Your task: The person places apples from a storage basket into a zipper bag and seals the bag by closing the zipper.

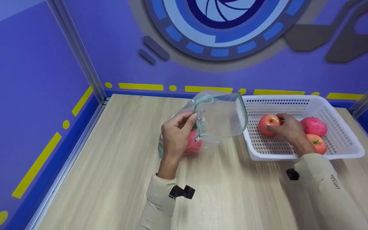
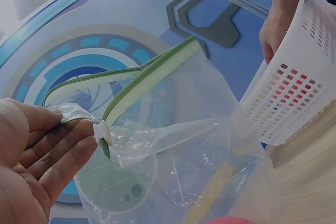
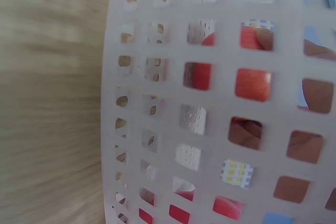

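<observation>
My left hand (image 1: pixel 175 135) pinches the edge of a clear zip bag (image 1: pixel 224 118) between thumb and fingers. The bag's mouth, edged in green with a white slider (image 2: pixel 102 132), gapes toward the right. Low in the bag, partly behind the hand, is a red apple (image 1: pixel 194 143). Inside a white perforated basket (image 1: pixel 347 140), my right hand (image 1: pixel 287 129) grips a red-yellow apple (image 1: pixel 268 124), thumb in front and fingers behind. Through the holes in the right wrist view, parts of this apple (image 3: pixel 253 84) and the fingers show.
A deep pink, apple-like fruit (image 1: pixel 314 126) and another red-yellow apple (image 1: pixel 317 145) lie in the basket, right of the hand. The basket stands on a wooden tabletop (image 1: pixel 113 159), close to the blue printed back wall (image 1: pixel 117 64). A metal-framed side wall (image 1: pixel 27 95) rises at left.
</observation>
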`<state>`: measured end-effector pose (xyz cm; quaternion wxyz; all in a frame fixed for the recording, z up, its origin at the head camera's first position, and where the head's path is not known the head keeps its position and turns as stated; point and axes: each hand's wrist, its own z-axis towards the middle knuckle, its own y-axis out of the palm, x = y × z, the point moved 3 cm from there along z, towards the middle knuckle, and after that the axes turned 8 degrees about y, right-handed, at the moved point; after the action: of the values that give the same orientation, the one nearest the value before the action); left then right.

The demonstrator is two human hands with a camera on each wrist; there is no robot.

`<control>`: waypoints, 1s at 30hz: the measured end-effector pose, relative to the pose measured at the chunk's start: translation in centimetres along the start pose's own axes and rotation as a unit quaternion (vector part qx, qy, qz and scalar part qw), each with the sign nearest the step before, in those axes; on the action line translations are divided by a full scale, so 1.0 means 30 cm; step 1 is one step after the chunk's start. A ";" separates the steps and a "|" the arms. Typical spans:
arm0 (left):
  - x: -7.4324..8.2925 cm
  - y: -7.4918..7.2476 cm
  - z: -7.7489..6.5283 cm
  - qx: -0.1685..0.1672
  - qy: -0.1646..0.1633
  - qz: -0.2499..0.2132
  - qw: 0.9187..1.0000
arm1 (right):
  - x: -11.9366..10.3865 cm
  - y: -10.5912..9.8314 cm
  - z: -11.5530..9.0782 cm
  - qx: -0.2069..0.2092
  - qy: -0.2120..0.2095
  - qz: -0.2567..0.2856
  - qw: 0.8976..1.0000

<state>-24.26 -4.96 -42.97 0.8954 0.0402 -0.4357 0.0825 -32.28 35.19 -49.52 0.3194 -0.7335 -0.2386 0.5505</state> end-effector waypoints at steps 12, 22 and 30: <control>0.001 -0.001 0.001 0.000 0.006 -0.004 1.000 | -0.033 -0.007 -0.018 0.014 -0.003 0.050 0.999; 0.001 0.003 -0.001 -0.006 0.002 -0.002 1.000 | -0.077 -0.011 -0.069 0.066 -0.058 0.095 0.992; 0.000 0.002 0.000 -0.004 0.006 -0.002 1.000 | -0.156 -0.023 -0.137 0.096 -0.122 0.113 0.981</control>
<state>-24.26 -4.90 -42.97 0.8985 0.0375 -0.4301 0.0790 -29.63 31.54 -45.16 0.2920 -0.6489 -0.1373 0.6891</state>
